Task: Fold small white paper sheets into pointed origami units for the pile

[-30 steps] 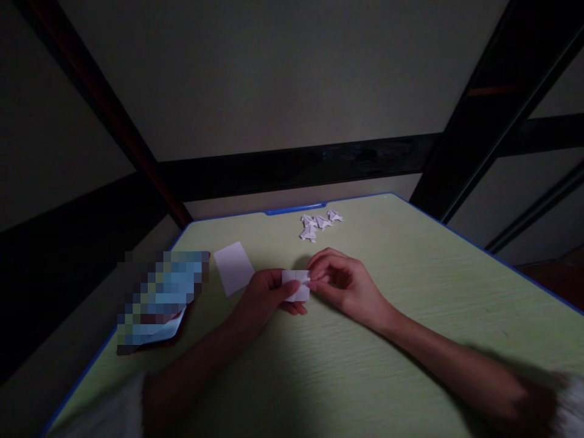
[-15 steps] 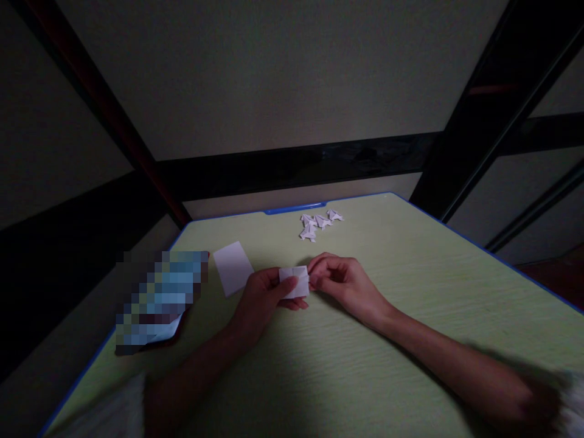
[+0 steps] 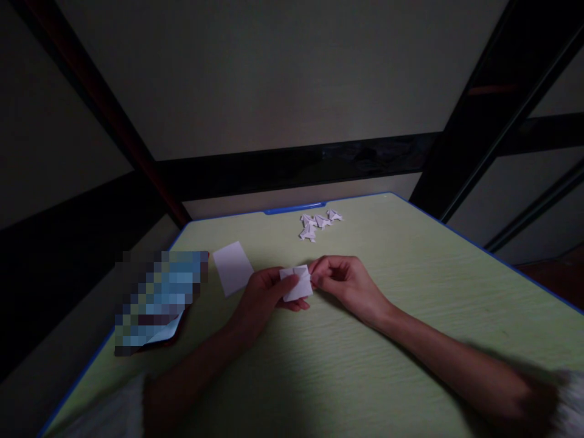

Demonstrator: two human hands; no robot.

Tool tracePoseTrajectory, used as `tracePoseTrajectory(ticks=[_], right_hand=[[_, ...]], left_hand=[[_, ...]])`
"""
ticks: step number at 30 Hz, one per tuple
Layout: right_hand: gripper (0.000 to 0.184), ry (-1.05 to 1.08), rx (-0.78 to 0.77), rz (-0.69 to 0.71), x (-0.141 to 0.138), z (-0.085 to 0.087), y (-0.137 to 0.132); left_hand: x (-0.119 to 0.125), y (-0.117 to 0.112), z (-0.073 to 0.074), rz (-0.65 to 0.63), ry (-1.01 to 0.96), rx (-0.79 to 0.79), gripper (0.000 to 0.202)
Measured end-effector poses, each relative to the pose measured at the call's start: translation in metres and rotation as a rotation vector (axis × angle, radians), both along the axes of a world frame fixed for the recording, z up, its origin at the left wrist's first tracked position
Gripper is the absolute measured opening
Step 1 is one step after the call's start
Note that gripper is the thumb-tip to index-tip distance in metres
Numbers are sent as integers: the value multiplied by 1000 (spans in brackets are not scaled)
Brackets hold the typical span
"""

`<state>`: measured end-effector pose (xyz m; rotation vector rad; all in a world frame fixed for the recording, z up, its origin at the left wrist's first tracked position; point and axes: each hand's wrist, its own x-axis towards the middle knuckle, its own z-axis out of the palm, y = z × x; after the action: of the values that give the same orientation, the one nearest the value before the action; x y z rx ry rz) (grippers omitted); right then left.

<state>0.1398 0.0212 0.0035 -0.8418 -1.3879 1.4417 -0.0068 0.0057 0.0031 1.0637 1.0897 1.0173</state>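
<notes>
Held a small, flat, squarish packet of folded white paper [image 3: 303, 289] in the bare left hand [image 3: 263, 293], above the middle of the pale green, wood-grained tabletop with blue edging [image 3: 433, 261]. Gripped it there with the thumb pressed across the creased upper face and the fingers curled beneath. Set the bare right hand [image 3: 342, 277] to the packet's right edge, with thumb and forefinger drawn nearly together; could not tell a true pinch from a mere touch. Seemed to be midway through shaping a flap or crease along that edge. Called next, most likely, for a steady left hold and a fine right pinch to line up the layers. Saw no box, tray or other container, hence no contents. Noted four small, pointed figures of folded white paper [image 3: 308, 230] near the tabletop's far edge, a plain white rectangular sheet of paper [image 3: 232, 267] toward its left side, and a flat, bluish, pixel-masked object with a dark reddish rim [image 3: 166, 331] along its left edge.
</notes>
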Motion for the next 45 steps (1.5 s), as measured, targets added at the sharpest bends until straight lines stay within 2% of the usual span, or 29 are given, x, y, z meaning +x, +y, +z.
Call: tracePoseTrajectory(ticks=[5,14,18,22,26,35,45], right_hand=[[12,-4,22,45,0,1,-1],[11,22,11,77,1,0,-1],[10,34,-1,86,0,0,0],[7,-31,-33,81,-1,-2,2],[10,-151,-42,129,0,-2,1],[22,-234,39,288,5,3,-1],[27,-222,51,334,8,-1,5]], left_hand=[[1,-2,4,-17,109,6,15],[0,-2,4,-44,172,34,16],[1,-4,7,-13,181,55,16],[1,-6,7,9,210,76,15],[2,-6,5,-31,252,106,16],[0,-5,2,-78,249,111,15],[-1,-3,-1,-91,216,100,13]])
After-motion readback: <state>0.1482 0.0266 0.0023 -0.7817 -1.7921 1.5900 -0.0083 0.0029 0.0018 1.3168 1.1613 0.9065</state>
